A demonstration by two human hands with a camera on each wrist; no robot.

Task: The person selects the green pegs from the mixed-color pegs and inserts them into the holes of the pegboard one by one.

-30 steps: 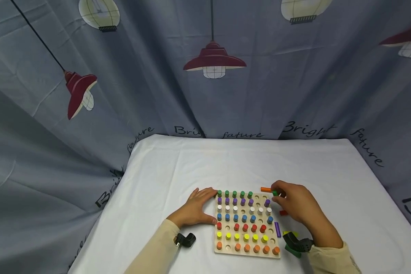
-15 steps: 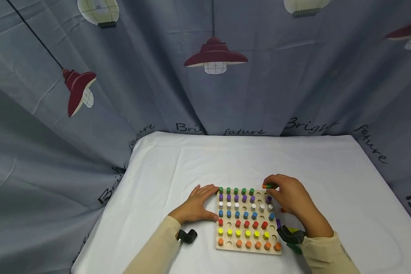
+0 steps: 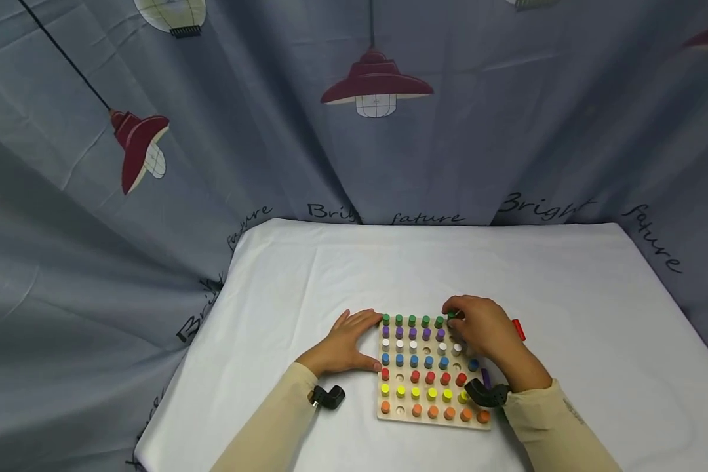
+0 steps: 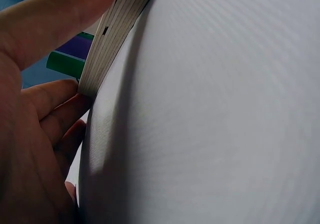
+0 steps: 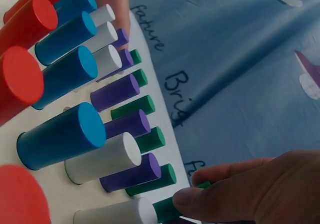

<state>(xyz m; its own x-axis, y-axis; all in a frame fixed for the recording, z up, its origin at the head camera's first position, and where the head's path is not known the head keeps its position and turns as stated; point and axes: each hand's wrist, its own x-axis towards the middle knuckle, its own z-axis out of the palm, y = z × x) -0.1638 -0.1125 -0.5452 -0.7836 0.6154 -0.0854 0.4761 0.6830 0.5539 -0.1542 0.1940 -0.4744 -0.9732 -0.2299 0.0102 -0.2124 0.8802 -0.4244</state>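
A wooden pegboard (image 3: 427,422) lies on the white-covered table, bearing rows of green, purple, white, blue, red, yellow and orange pegs; some holes show bare. My left hand (image 3: 341,347) rests at its left edge, thumb and fingers spread. The left wrist view shows those fingers (image 4: 55,99) straight against the board's side. At the back row's right end, my right hand (image 3: 482,324) pinches a green peg (image 5: 167,210) between thumb and finger. This peg stands just beyond a white peg (image 5: 116,213) in the right wrist view; its lower end is hidden.
A loose purple peg (image 3: 486,377) lies beside the board's right edge, partly behind the right wrist camera (image 3: 487,394). Beyond the right forearm lies a red peg (image 3: 518,330). A grey curtain (image 3: 259,131) with printed lamps hangs behind the table.
My right hand has moved left with the green peg, from beside the board to the back row's right end. The left hand stays at the board's edge. The head view has tilted slightly down.
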